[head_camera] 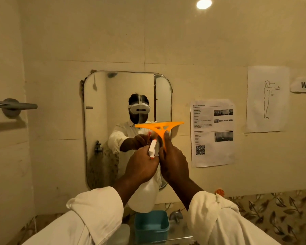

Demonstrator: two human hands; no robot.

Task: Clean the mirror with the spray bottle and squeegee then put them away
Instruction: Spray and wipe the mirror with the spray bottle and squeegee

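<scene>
A rounded rectangular mirror [113,106] hangs on the beige wall straight ahead. My left hand [142,167] grips the neck of a white spray bottle [145,195], its white and orange nozzle pointing at the glass. My right hand [173,161] holds an orange squeegee [162,126] by its handle, blade up and level, close to the mirror's lower right part. Both hands touch each other in front of the mirror. The reflection shows a person in a white shirt with a headset.
A teal plastic bin [151,225] sits below the hands beside a metal tap [175,215]. A grey towel bar [14,105] sticks out at the left. Papers [212,133] are taped on the wall to the right. Patterned tiles [272,213] run along the lower right.
</scene>
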